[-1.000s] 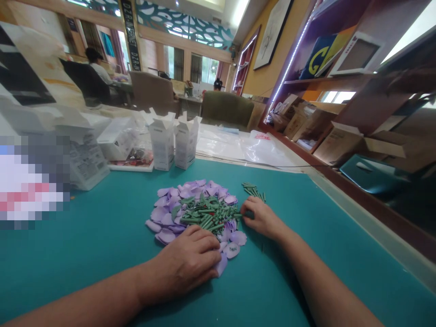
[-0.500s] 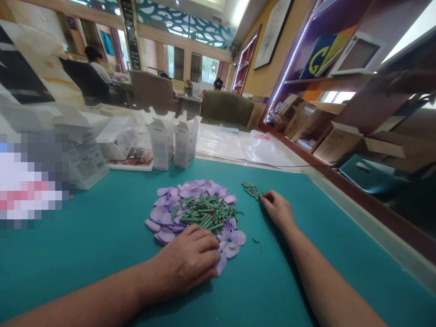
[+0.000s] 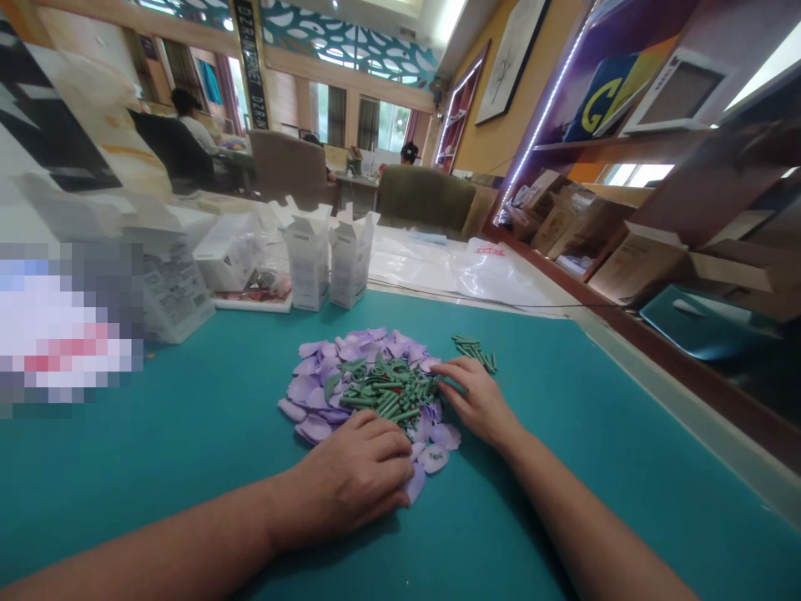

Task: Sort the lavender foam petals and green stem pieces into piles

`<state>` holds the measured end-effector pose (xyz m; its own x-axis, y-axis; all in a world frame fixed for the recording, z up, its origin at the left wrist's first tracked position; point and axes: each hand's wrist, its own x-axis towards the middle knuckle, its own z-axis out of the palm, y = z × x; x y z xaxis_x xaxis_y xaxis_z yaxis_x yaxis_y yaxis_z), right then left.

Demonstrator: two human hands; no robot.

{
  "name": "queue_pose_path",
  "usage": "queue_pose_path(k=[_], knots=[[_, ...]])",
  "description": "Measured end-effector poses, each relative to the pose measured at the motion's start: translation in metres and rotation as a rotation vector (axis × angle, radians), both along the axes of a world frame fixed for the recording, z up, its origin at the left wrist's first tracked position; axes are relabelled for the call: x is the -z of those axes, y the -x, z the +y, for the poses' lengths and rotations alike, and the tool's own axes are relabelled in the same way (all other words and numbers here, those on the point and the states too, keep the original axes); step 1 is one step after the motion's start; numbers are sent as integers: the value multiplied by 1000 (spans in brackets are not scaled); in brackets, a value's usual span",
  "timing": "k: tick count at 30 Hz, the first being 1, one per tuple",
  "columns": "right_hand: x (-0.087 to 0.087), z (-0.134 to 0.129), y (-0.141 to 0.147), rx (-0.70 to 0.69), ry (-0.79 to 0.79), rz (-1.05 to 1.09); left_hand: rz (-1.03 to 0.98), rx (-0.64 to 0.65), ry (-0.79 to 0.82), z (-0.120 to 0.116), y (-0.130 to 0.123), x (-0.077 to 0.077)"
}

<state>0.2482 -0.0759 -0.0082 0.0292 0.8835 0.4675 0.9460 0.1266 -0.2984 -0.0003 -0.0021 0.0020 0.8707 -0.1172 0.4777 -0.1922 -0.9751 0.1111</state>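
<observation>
L hand (image 3: 347, 473) lies on heap of lilac petals (image 3: 313, 406) mid-bench (image 3: 156, 442), fingers (image 3: 381, 446) curled, grip unclear; R hand (image 3: 479, 402) open, fingers spread, touching green stems (image 3: 395, 396). Risk: hasty sweep could scatter loose stems.

A craft workroom: teal worktable (image 3: 156, 434), wall shelves (image 3: 619, 143), armchairs (image 3: 425, 199)

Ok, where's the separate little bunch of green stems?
Head view: the green stems lie on the teal mat, just beyond the right hand, right of the petal pile.
</observation>
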Motion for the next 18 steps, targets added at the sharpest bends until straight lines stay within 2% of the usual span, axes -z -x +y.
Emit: queue_pose_path(k=[6,12,18], knots=[[5,3,9,-71,-16,-89,13,2,-1,0,0,0],[8,4,6,-31,-33,-86,22,7,-5,1,0,1],[5,2,6,20,15,-39,17,7,-8,1,0,2]])
